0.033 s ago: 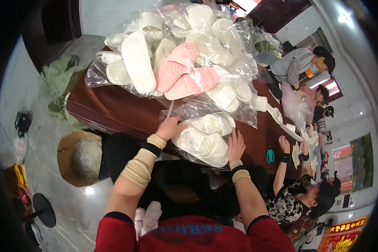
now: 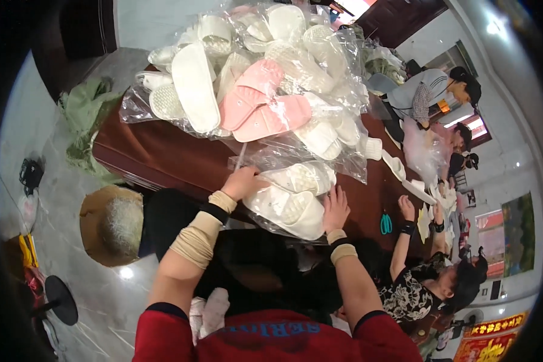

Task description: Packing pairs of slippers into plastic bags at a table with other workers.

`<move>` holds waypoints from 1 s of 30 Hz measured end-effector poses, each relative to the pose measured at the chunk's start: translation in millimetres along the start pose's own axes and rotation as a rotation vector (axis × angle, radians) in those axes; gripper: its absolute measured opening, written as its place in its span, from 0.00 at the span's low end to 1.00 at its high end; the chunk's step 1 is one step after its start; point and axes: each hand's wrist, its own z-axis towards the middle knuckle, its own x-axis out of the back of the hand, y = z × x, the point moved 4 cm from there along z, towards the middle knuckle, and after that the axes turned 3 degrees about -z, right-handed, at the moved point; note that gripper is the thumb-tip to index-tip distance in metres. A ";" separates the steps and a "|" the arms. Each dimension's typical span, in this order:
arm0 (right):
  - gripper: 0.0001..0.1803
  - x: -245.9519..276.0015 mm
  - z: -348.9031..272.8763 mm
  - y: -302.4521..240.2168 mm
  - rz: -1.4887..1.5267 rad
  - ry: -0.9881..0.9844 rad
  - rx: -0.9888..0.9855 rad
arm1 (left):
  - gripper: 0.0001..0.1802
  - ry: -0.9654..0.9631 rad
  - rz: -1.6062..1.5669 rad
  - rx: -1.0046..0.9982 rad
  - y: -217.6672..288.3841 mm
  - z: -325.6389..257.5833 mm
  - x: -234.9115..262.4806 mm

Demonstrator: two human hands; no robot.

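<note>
— While both forearms come up from the lower edge, what do the hands have?

— They meet on a clear plastic bag of white slippers (image 2: 292, 202) lying at the near edge of the dark brown counter (image 2: 157, 154). The left hand (image 2: 242, 183) is curled at the bag's left end, fingers (image 2: 254, 179) bent in and closed on the plastic there. The right hand (image 2: 335, 208) lies flat on the bag's right side, fingers (image 2: 339, 194) stretched out and slightly spread, pressing and gripping nothing.

— Anything on the wrists?

— A tan elastic sleeve (image 2: 198, 239) wraps the left forearm, with a dark band at each wrist.

— And beyond the bag?

— Further along the counter a big heap of bagged slippers (image 2: 256, 78) rises, mostly white, with a pink pair (image 2: 262, 102) near its middle. A thin white stick (image 2: 240, 157) shows just above the left hand, between it and the heap.

— To the right?

— Teal-handled scissors (image 2: 385, 224) lie on the counter, near another person's hand (image 2: 406, 207). Other people sit further along that side, handling white pieces. On the floor to the left, a round woven basket (image 2: 111, 224) sits beside the counter, and green cloth (image 2: 87, 114) lies further off.
</note>
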 end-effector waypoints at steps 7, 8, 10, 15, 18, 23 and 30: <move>0.30 -1.4 -1.6 2.9 0.085 -0.124 -0.032 | 0.27 -0.152 -0.178 0.041 7.5 12.1 -8.9; 0.30 -0.8 -2.6 6.2 0.105 -0.111 -0.015 | 0.28 -0.215 -0.263 0.087 15.1 13.8 -7.1; 0.31 6.2 -2.2 0.8 0.163 -0.120 0.000 | 0.27 -0.202 -0.276 0.091 19.3 10.5 0.4; 0.31 7.4 -0.2 7.1 0.184 -0.099 -0.020 | 0.26 -0.101 0.024 0.145 57.1 0.9 19.5; 0.32 6.0 2.1 7.8 0.119 -0.052 0.013 | 0.27 -0.315 -0.112 0.329 45.4 3.6 11.5; 0.32 6.3 0.0 5.1 0.136 -0.040 -0.002 | 0.28 -0.405 -0.230 0.255 50.3 10.9 10.9; 0.33 6.6 -3.6 5.3 0.093 -0.023 0.010 | 0.25 -0.419 -0.418 0.397 48.6 -7.2 52.7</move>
